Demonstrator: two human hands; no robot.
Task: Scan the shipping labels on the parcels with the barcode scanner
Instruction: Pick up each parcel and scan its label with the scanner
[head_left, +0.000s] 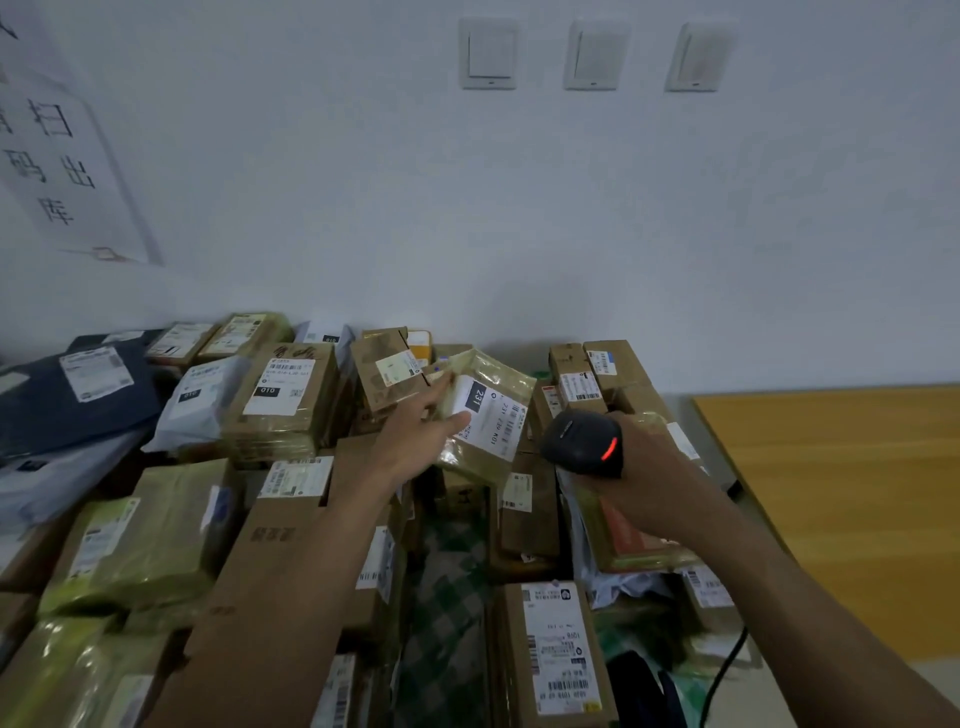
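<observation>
Bare forearms (291, 597) — bare left hand (415, 441), bare right hand (647, 460), slender wrists

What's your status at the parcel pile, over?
Left hand holds taped parcel, label up. Right hand grips scanner, red light on. Nothing between them.

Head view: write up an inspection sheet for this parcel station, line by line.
Surface: green checked cloth shows between the parcels; bare wooden surface at right.
Job's things: taped parcel lifted with its label showing; barcode scanner close beside it, red light on; parcel pile all around.
Clutter: nothing seen.
Grips: left hand holds the taped parcel; right hand grips the barcode scanner.
Cables: black cable at lower right, ends hidden.
Surroundings: white wall, three switches, paper sign.
</observation>
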